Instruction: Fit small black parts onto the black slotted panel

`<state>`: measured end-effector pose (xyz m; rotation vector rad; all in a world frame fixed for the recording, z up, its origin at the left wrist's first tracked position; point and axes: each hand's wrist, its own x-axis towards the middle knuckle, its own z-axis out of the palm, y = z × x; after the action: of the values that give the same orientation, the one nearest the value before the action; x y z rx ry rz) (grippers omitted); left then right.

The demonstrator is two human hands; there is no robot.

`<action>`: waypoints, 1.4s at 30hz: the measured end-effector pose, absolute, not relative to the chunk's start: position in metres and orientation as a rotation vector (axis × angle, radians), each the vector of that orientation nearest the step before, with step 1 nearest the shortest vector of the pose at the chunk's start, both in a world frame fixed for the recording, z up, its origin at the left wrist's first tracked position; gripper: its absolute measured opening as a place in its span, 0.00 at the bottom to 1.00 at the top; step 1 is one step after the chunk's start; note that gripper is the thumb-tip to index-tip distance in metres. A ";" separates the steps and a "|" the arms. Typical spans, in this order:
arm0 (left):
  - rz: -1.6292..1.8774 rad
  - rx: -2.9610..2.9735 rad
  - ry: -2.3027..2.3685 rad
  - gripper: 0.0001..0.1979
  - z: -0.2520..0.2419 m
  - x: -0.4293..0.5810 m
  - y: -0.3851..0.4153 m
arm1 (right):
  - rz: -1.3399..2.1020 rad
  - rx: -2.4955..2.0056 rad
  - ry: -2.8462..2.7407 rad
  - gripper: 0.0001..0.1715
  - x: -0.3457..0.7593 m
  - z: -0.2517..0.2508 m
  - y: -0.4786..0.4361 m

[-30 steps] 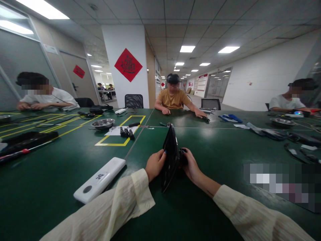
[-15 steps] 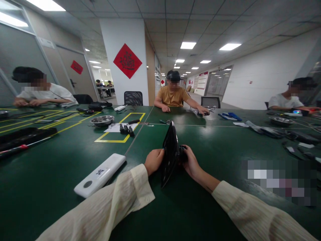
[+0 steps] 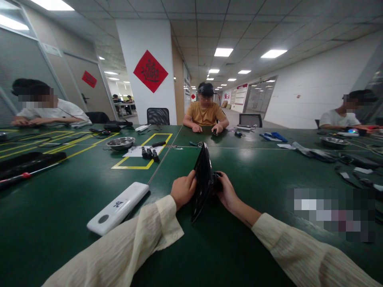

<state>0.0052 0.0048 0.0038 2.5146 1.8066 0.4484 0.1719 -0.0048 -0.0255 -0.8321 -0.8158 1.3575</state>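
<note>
A glossy black flat panel [image 3: 202, 187], perhaps a screen, stands almost edge-on to me over the green table. Its left face is pressed by my left hand [image 3: 184, 188], whose fingers are bent with the thumb against the panel. My right hand [image 3: 229, 193] is closed around a dark rounded part [image 3: 218, 182] at the panel's right side. The hand covers much of that part, so I cannot tell its kind. Left of my left forearm lies a white power bank [image 3: 119, 208] marked with a number.
Beyond the panel are small black cylindrical parts [image 3: 150, 154] on white paper, a metal bowl [image 3: 121, 143] and green-handled pliers [image 3: 196, 144]. A black tray [image 3: 32, 161] lies left. Cables and straps [image 3: 356, 159] crowd the right. Co-workers sit around the table, one opposite [image 3: 205, 113].
The panel and my right hand stay nearly in place; the fingers of my left hand have shifted slightly on the panel. The person opposite has drawn an outstretched hand back, now holding a small dark object.
</note>
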 end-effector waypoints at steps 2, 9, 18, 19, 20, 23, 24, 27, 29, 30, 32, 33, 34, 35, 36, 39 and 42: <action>0.435 2.530 1.797 0.19 0.004 0.005 0.004 | 1.362 -0.834 -0.816 0.15 0.172 -0.026 -0.005; 0.471 2.598 1.701 0.20 0.002 0.003 0.007 | 1.364 -0.836 -0.826 0.15 0.174 -0.026 -0.005; 0.408 2.514 1.845 0.24 0.004 0.006 0.007 | 1.355 -0.831 -0.806 0.15 0.173 -0.029 -0.002; 0.423 2.504 1.851 0.22 0.003 0.006 0.007 | 1.358 -0.834 -0.807 0.15 0.172 -0.028 -0.003; 0.439 2.497 1.851 0.21 0.002 0.006 0.008 | 1.360 -0.837 -0.808 0.15 0.172 -0.027 -0.003; 0.464 2.516 1.811 0.20 0.001 0.006 0.008 | 1.367 -0.841 -0.813 0.15 0.172 -0.026 -0.005; 0.464 2.528 1.798 0.20 0.001 0.006 0.008 | 1.368 -0.841 -0.814 0.16 0.172 -0.026 -0.005; 0.451 2.549 1.784 0.20 0.002 0.006 0.007 | 1.365 -0.841 -0.814 0.16 0.172 -0.026 -0.005; 0.433 2.547 1.791 0.19 0.002 0.005 0.005 | 1.357 -0.845 -0.807 0.16 0.172 -0.025 -0.005; 0.425 2.545 1.792 0.19 0.001 0.005 0.005 | 1.353 -0.846 -0.806 0.15 0.172 -0.025 -0.005; 0.428 2.545 1.778 0.20 0.000 0.005 0.006 | 1.348 -0.842 -0.807 0.15 0.172 -0.025 -0.005; 0.444 2.546 1.764 0.20 0.000 0.004 0.006 | 1.348 -0.839 -0.810 0.15 0.172 -0.025 -0.005; 0.468 2.545 1.747 0.19 -0.001 0.004 0.007 | 1.350 -0.838 -0.811 0.15 0.172 -0.025 -0.005; 0.496 2.541 1.725 0.19 -0.001 0.003 0.008 | 1.352 -0.839 -0.807 0.16 0.172 -0.026 -0.005; 0.522 2.536 1.701 0.18 -0.001 0.003 0.009 | 1.355 -0.839 -0.802 0.16 0.173 -0.027 -0.005; 0.583 2.523 1.625 0.19 0.001 0.003 0.010 | 1.363 -0.836 -0.790 0.16 0.173 -0.029 -0.004; 0.598 2.490 1.570 0.22 0.002 0.003 0.010 | 1.358 -0.815 -0.786 0.16 0.173 -0.029 -0.003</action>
<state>0.0034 0.0105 0.0022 2.4897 1.5700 0.5984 0.1734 -0.0030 -0.0290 -0.8148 -0.7865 1.3584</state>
